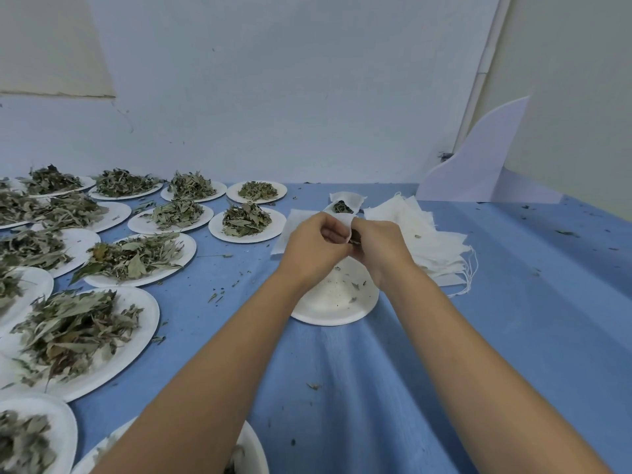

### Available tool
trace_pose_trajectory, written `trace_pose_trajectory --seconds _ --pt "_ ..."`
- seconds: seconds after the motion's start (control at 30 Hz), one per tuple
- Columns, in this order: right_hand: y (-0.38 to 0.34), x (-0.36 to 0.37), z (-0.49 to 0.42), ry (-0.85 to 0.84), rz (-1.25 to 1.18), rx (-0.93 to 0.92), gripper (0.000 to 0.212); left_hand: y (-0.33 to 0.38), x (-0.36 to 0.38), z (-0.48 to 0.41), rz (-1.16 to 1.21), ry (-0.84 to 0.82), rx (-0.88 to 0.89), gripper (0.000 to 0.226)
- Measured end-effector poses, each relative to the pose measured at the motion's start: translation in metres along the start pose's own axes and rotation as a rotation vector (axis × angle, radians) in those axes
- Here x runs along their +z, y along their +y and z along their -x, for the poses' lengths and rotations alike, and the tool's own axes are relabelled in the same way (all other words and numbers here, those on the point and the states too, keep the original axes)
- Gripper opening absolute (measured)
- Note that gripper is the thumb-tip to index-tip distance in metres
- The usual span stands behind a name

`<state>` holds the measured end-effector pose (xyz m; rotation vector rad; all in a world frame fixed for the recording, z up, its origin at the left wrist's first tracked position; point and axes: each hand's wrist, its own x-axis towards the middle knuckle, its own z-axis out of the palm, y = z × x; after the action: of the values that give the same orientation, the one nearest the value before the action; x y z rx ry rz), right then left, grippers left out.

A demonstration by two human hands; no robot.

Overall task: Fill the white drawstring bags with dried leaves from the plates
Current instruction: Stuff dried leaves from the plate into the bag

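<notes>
My left hand (313, 246) grips the rim of a white drawstring bag (344, 223), holding it up above a nearly bare white plate (333, 302). My right hand (379, 246) is pressed against it, fingers curled on a pinch of dried leaves (355, 238) at the bag's mouth. Most of the bag is hidden between the two hands. Behind them stands another white bag (343, 204), open at the top with leaves inside. A stack of flat white bags (420, 234) lies to the right, strings hanging off its near corner.
Several white plates heaped with dried leaves (133, 258) cover the left half of the blue tablecloth (513, 319). A flat white cloth (290, 234) lies behind my left hand. A white card shape (478, 165) stands at the back right against the wall. Leaf crumbs are scattered about.
</notes>
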<state>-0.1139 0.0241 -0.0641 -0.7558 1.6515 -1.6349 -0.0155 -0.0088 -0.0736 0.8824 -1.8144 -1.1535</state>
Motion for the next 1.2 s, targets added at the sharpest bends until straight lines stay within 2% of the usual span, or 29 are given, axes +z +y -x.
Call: trace_pose_trajectory --seconds 0.17,0.23,0.4,0.53,0.63,0.7,0.8,0.97,1.13,1.2 --pt "-0.001 0.005 0.006 -0.057 -0.088 0.019 0.022 -0.002 0.005 -0.001 -0.094 0.152 0.026 0.026" --pt "-0.002 0.007 0.008 -0.082 -0.095 0.017 0.019 -0.004 0.003 -0.002 -0.124 0.199 0.049 0.025" --pt "-0.005 0.011 0.009 -0.114 0.008 -0.012 0.013 -0.006 -0.001 -0.003 -0.124 0.207 0.064 0.022" --pt "-0.005 0.011 0.009 -0.104 0.104 -0.044 0.022 -0.008 -0.003 -0.004 -0.159 0.234 0.077 0.016" --pt "-0.004 0.006 0.009 0.078 0.307 -0.274 0.028 -0.009 -0.006 -0.007 -0.149 0.267 0.055 0.024" --pt "-0.003 0.001 0.008 0.160 0.462 -0.431 0.019 -0.008 -0.007 -0.007 -0.129 0.263 0.044 0.026" --pt "0.004 -0.004 0.004 0.077 0.614 -0.458 0.027 -0.009 -0.010 -0.006 -0.061 0.234 0.038 0.026" --pt "0.013 0.001 0.004 0.067 0.617 -0.486 0.014 -0.011 -0.011 -0.005 -0.089 0.229 0.051 0.028" --pt "0.013 0.008 0.008 -0.053 0.497 -0.489 0.006 -0.012 -0.010 -0.015 -0.200 0.293 0.021 0.033" --pt "0.014 0.009 0.010 -0.091 0.424 -0.498 0.013 -0.014 -0.010 -0.019 -0.273 0.314 0.024 0.035"
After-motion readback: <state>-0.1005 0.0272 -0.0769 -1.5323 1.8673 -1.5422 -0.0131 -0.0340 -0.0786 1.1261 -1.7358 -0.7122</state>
